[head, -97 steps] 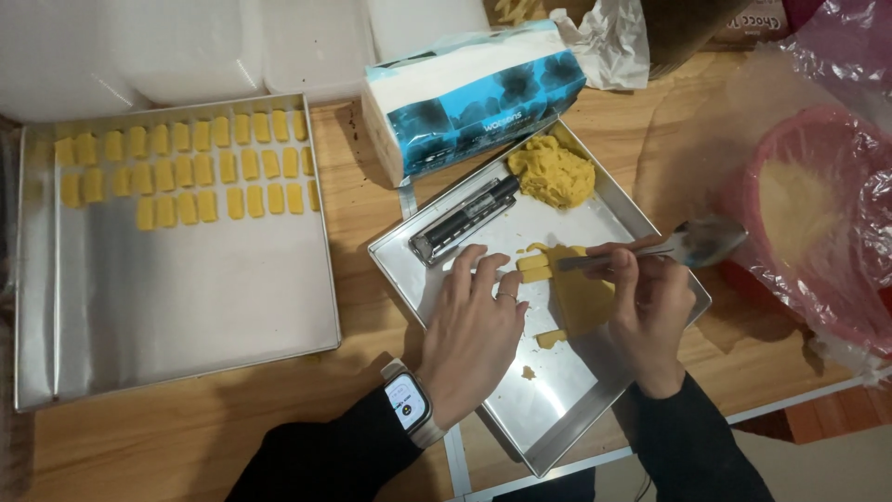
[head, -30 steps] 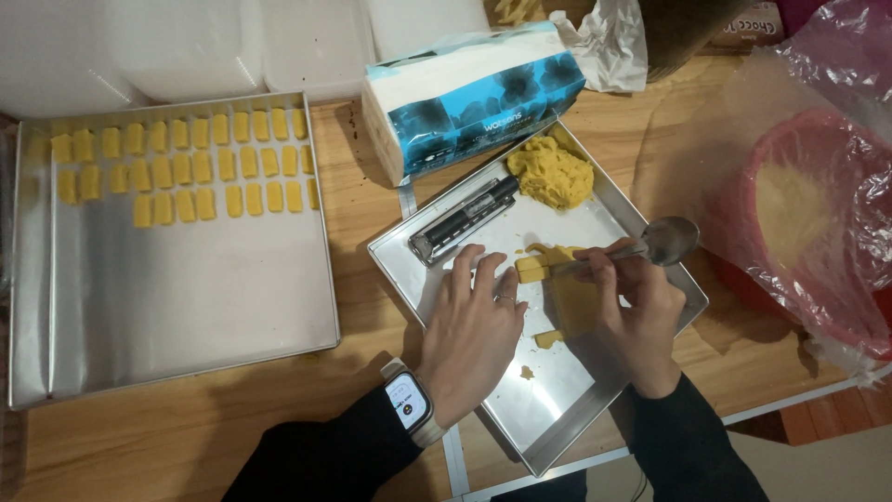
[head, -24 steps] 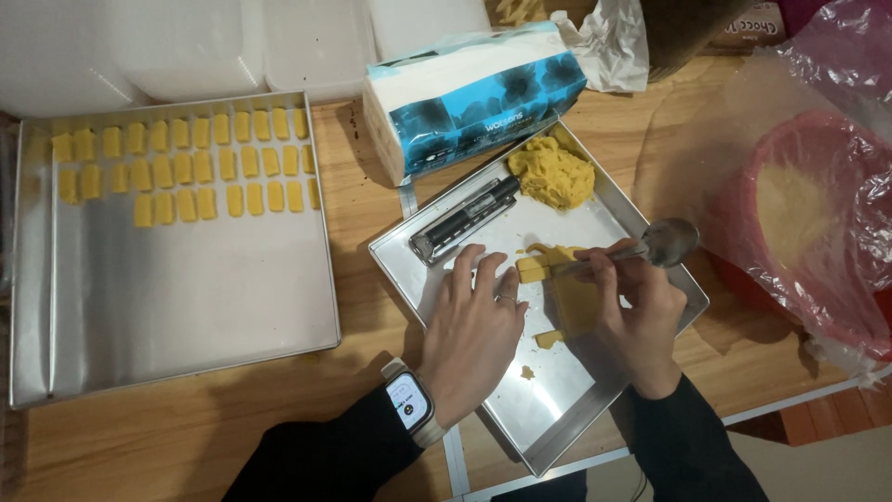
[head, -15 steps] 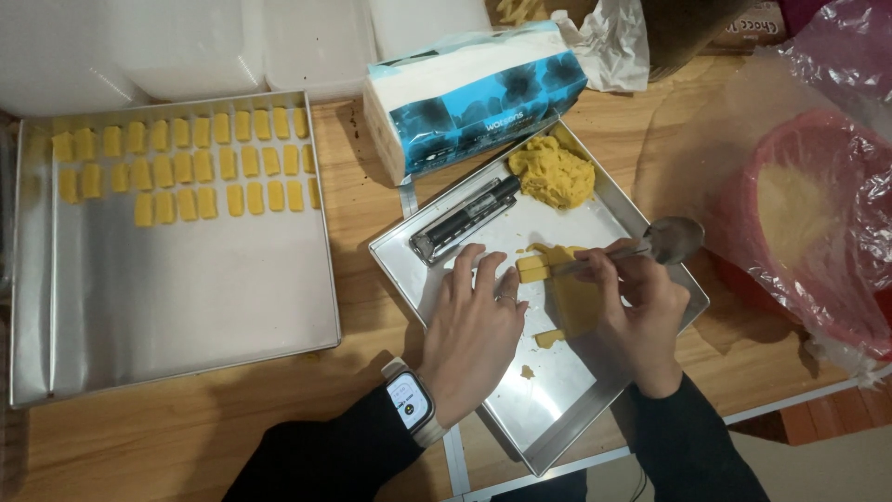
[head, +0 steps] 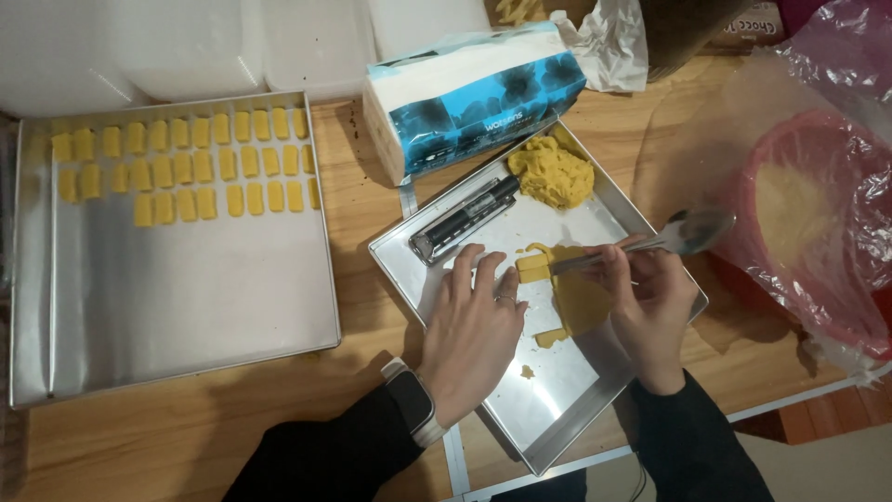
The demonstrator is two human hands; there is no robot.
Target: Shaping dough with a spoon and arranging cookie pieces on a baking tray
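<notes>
My left hand lies flat in a small metal tray, fingers spread, its fingertips beside a small cut block of yellow dough. My right hand grips a metal spoon by the bowl end, with the handle end pressed against the flat yellow dough strip next to that block. A lump of yellow dough sits in the tray's far corner. A black and silver tool lies along the tray's far left side.
A large metal baking tray on the left holds several rows of small yellow dough pieces at its far end. A blue and white tissue pack stands behind the small tray. A pink basin in clear plastic is at right.
The spoon has tilted lower and shifted a little in my right hand against the dough. My left hand has stayed flat in the tray.
</notes>
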